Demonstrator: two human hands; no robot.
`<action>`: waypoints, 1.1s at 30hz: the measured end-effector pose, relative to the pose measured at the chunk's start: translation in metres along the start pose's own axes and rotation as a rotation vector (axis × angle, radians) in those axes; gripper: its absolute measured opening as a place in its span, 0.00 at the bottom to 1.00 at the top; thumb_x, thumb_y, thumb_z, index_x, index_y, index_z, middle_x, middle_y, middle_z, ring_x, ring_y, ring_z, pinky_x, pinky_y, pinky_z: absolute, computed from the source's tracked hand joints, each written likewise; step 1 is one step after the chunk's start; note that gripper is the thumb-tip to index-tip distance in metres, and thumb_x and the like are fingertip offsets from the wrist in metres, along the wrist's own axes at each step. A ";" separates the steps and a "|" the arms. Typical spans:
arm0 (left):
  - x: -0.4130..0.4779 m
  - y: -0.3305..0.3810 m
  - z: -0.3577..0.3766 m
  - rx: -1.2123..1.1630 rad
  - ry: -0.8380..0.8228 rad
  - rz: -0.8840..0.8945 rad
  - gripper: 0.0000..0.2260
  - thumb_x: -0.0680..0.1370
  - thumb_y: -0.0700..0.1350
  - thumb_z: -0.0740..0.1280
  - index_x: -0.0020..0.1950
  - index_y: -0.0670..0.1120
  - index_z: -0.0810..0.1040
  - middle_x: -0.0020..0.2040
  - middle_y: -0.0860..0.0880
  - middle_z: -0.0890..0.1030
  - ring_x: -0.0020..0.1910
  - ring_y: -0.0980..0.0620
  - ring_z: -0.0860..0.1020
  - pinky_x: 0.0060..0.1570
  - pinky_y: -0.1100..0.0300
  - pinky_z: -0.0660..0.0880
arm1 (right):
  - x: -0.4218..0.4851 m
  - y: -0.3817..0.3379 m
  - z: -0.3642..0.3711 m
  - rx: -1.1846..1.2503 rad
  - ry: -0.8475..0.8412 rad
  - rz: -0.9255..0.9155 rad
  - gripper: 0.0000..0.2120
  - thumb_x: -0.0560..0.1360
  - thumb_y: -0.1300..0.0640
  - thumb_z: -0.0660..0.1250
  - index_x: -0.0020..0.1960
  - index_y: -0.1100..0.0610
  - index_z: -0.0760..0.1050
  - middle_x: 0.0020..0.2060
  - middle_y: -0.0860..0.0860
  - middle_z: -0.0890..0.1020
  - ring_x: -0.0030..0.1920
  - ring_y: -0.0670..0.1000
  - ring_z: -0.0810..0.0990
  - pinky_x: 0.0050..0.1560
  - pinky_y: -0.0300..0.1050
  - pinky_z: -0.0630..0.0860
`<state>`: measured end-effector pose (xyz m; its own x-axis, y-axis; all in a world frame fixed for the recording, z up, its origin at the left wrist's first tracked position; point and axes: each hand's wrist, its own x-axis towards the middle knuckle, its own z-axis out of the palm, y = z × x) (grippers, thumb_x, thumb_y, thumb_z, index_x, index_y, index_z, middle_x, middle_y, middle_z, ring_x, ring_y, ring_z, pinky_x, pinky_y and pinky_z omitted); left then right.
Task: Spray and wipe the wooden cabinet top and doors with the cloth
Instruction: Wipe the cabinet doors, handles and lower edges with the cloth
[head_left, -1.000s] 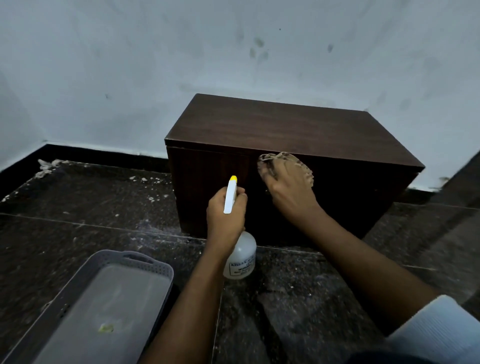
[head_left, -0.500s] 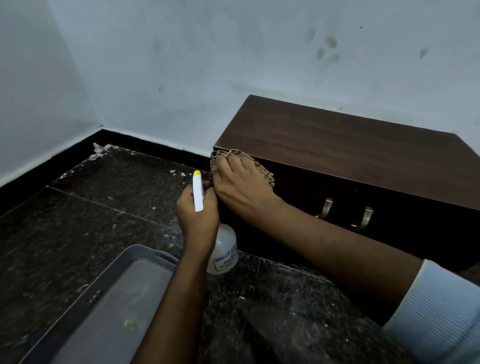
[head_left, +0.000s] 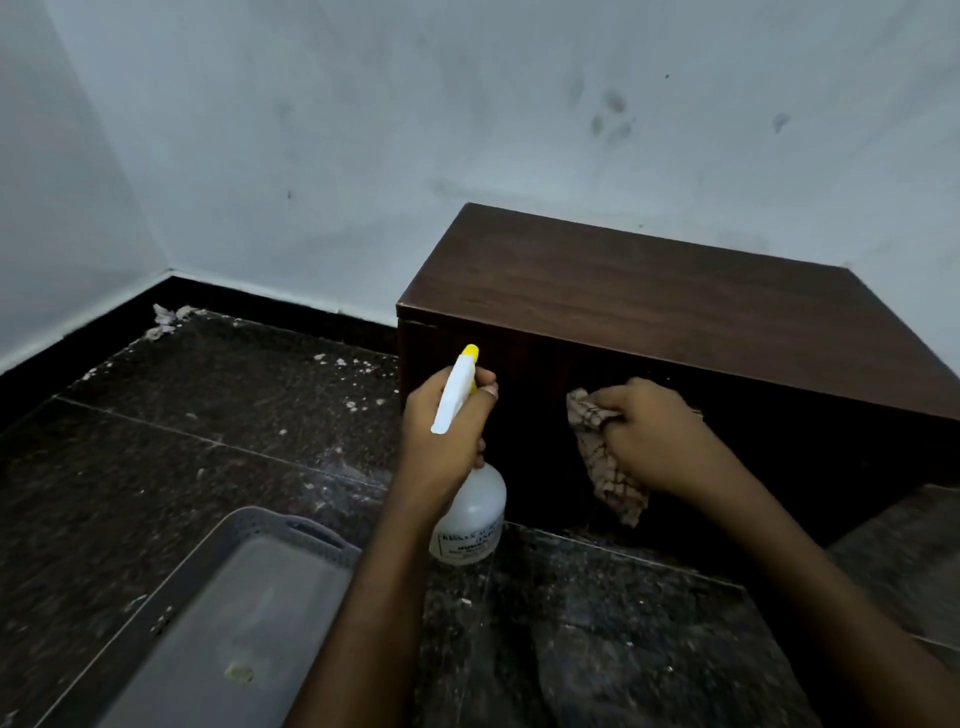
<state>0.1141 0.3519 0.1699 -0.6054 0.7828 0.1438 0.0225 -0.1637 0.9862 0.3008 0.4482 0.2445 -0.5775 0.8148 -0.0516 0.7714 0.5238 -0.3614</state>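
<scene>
A low dark wooden cabinet (head_left: 649, 296) stands against the white wall, its top bare and its doors in shadow. My left hand (head_left: 441, 436) grips a white spray bottle (head_left: 470, 514) with a yellow-tipped nozzle, held upright in front of the cabinet's left door. My right hand (head_left: 649, 436) holds a checked beige cloth (head_left: 608, 462) bunched against the front of the doors, one end hanging down. The door handles are hidden behind my right hand.
A grey plastic basket (head_left: 291, 530) sits on the dark speckled floor at the lower left, beside my left arm. Pale debris (head_left: 166, 319) lies along the black skirting in the room's corner. The wall is close behind the cabinet.
My right hand has moved the cloth from the cabinet's top left front corner down and right onto the middle of the doors. The spray bottle stays in my left hand.
</scene>
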 end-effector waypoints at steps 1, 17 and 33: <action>0.000 0.002 0.002 0.006 -0.024 0.010 0.02 0.84 0.38 0.70 0.52 0.41 0.83 0.33 0.41 0.74 0.25 0.51 0.71 0.25 0.58 0.70 | -0.006 0.006 -0.008 0.142 -0.012 0.018 0.17 0.80 0.63 0.62 0.61 0.49 0.84 0.45 0.42 0.80 0.51 0.52 0.82 0.48 0.44 0.77; 0.052 0.154 -0.073 0.314 -0.613 0.208 0.11 0.83 0.34 0.66 0.62 0.28 0.77 0.56 0.33 0.83 0.27 0.46 0.71 0.29 0.54 0.69 | -0.013 -0.081 -0.028 0.496 -0.335 -0.247 0.11 0.80 0.67 0.65 0.49 0.53 0.83 0.43 0.56 0.87 0.45 0.60 0.87 0.50 0.64 0.83; -0.130 -0.089 -0.250 0.403 0.674 0.004 0.08 0.81 0.46 0.72 0.58 0.50 0.76 0.44 0.46 0.79 0.38 0.40 0.80 0.39 0.42 0.79 | 0.010 -0.201 0.260 0.676 -0.583 0.020 0.09 0.81 0.62 0.65 0.43 0.55 0.76 0.42 0.64 0.85 0.44 0.67 0.84 0.41 0.67 0.81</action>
<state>-0.0083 0.1147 0.0428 -0.9540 0.2285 0.1939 0.2344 0.1657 0.9579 0.0707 0.2862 0.0745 -0.7517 0.4702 -0.4624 0.5668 0.1022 -0.8175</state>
